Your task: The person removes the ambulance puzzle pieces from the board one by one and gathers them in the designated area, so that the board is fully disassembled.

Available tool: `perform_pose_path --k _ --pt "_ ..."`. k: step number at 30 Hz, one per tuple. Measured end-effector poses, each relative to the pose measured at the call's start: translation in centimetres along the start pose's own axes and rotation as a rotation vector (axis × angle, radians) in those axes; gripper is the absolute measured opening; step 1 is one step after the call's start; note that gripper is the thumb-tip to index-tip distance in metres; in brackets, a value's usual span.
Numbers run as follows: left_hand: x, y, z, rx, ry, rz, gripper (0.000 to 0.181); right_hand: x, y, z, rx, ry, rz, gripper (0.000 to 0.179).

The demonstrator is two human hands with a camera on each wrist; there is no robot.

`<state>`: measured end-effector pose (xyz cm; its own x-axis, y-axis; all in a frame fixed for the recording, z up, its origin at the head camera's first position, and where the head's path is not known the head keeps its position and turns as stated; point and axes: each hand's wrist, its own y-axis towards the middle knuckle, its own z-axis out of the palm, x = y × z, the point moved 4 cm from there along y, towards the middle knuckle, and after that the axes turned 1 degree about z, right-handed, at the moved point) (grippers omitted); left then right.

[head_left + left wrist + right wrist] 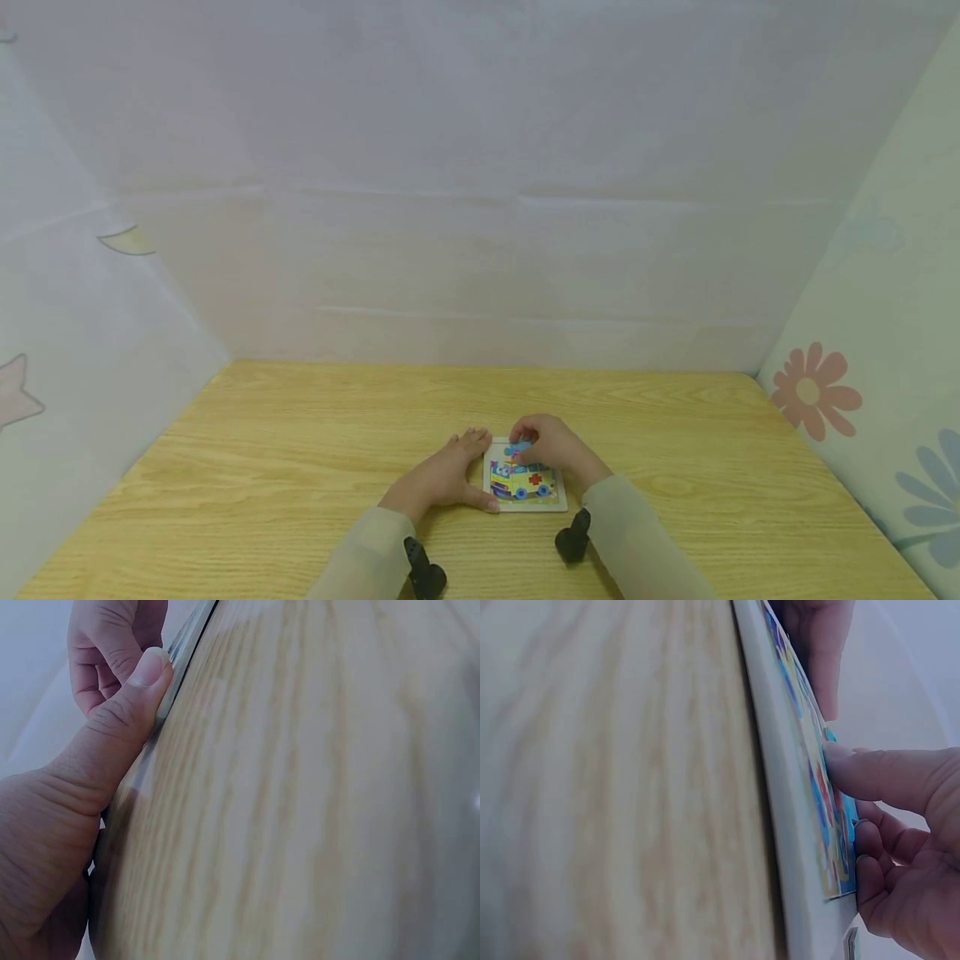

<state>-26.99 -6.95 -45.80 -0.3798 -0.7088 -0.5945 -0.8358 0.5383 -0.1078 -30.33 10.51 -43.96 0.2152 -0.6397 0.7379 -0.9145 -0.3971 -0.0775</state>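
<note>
A: What is at the far left of the frame?
B: A pale wall sheet [82, 350] with a pink star [17, 392] at the left edge and a yellow moon [129, 242] above it. The wooden worktop [300, 433] fills the lower part of the frame.

A: And moving right?
B: A light sleeve [366, 554] at bottom centre, with a black wrist mount [426, 571] beside it, then the left hand [446, 475].

A: What are its fingers doing?
B: They are stretched out and spread. The fingertips are by the upper left corner of the puzzle tray [536, 507], and the thumb [135, 694] touches its lower left corner.

A: Where is the tray exactly?
B: Flat on the worktop, in the lower middle of the frame, between the two hands. It shows a yellow ambulance [519, 479] with a red cross [535, 479].

A: The right hand [553, 447]?
B: Over the tray's upper right part, fingers curled, pinching a small blue piece [517, 449] with the thumb. Whether that piece is seated in the tray, I cannot tell.

A: Further right?
B: A second light sleeve at lower centre-right, then a red flower [807, 391] and a blue flower [937, 500] on the right wall sheet.
</note>
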Motion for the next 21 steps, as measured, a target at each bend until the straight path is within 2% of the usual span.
perform_pose_path --k 6,13,21 --pt "0.10 0.10 0.03 -0.001 0.005 0.000 0.107 0.06 0.08 0.10 -0.011 -0.014 -0.001 0.020" --pt "0.17 0.11 0.07 0.002 0.001 -0.004 0.107 0.29 -0.01 0.23 -0.007 -0.063 0.046 0.020" --pt "0.21 0.05 0.08 0.001 0.000 0.003 0.107 0.70 -0.08 0.39 0.001 -0.117 0.039 0.017"
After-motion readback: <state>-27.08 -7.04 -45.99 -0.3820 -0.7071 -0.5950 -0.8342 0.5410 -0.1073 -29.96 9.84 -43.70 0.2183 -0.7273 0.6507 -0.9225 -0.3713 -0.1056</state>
